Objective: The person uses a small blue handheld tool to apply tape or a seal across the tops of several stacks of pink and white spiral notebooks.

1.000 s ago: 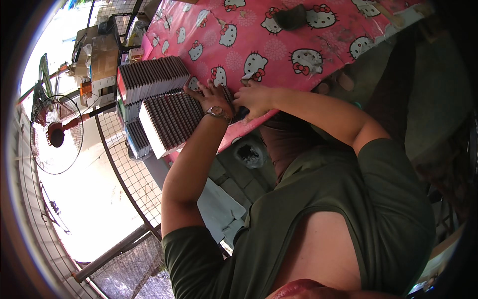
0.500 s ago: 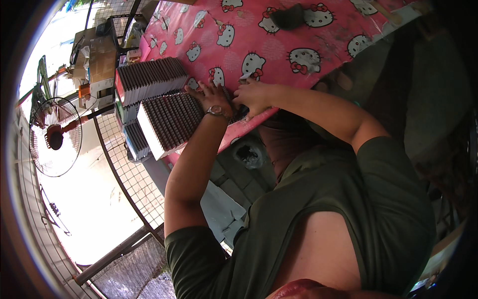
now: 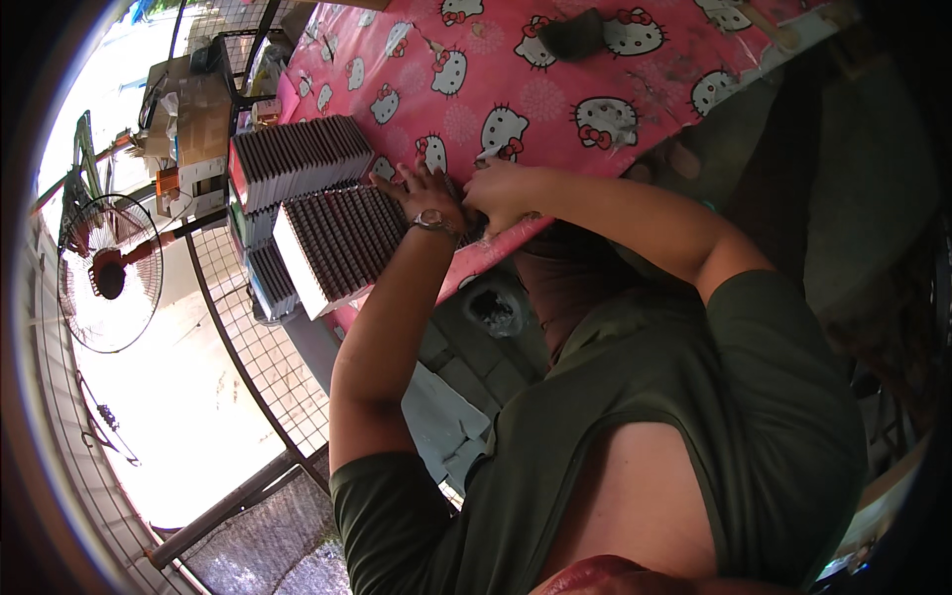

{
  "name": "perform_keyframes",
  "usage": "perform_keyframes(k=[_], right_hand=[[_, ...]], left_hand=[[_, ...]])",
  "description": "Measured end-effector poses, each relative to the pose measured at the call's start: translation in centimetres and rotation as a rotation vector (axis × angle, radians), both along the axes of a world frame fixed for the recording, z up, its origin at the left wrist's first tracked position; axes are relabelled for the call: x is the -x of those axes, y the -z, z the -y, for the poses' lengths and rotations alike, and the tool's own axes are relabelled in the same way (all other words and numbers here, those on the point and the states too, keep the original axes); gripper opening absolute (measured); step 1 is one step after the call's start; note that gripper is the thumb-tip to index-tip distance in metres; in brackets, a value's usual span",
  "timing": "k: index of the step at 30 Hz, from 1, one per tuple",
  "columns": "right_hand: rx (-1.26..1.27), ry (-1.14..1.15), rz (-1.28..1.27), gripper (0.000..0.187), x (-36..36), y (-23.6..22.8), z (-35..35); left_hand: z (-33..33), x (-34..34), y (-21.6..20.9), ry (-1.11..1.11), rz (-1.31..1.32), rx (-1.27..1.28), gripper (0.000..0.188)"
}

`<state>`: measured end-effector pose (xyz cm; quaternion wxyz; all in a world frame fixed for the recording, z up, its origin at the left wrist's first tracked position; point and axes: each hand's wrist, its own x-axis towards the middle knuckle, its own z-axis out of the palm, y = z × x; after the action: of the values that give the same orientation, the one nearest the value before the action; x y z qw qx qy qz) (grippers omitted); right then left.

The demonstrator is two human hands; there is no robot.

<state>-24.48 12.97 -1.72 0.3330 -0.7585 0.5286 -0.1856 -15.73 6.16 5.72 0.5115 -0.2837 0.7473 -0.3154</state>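
My left hand, with a wristwatch, lies with its fingers spread on the near edge of the table, beside a row of spiral-bound notebooks. Right next to it is my right hand, its fingers curled down over a dark thing that is mostly hidden between the two hands. What that thing is I cannot make out. Behind the near row stands another row of notebooks with dark spines and white pages. Smaller bluish notebooks sit at the left end.
A pink tablecloth with cartoon cat faces covers the table. On its far part lies a dark, rounded object. To the left are a fan, a wire grid and cardboard boxes. Below the table edge hangs a clear plastic bag.
My right hand has shifted slightly, its fingers curling further down toward the left hand. The left hand and the notebooks stay almost where they were.
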Motion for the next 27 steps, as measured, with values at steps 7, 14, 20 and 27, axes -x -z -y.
perform_keyframes(k=[7, 14, 20, 27], right_hand=[[0.247, 0.054, -0.05, 0.051, -0.8, 1.7, -0.6], [-0.132, -0.036, -0.098, 0.041, -0.5, -1.2, 0.7], [0.229, 0.064, -0.095, 0.049, 0.1, 1.2, -1.7], [0.266, 0.082, -0.037, 0.046, -0.5, 1.8, -2.0]], left_hand=[[0.3, -0.6, 1.1, 0.039, 0.006, 0.017, 0.097], [-0.3, 0.4, 0.4, -0.017, 0.045, -0.017, 0.078], [-0.4, -0.2, 0.5, 0.027, -0.008, -0.017, 0.077], [-0.1, -0.1, 0.3, 0.03, -0.024, -0.029, 0.077]])
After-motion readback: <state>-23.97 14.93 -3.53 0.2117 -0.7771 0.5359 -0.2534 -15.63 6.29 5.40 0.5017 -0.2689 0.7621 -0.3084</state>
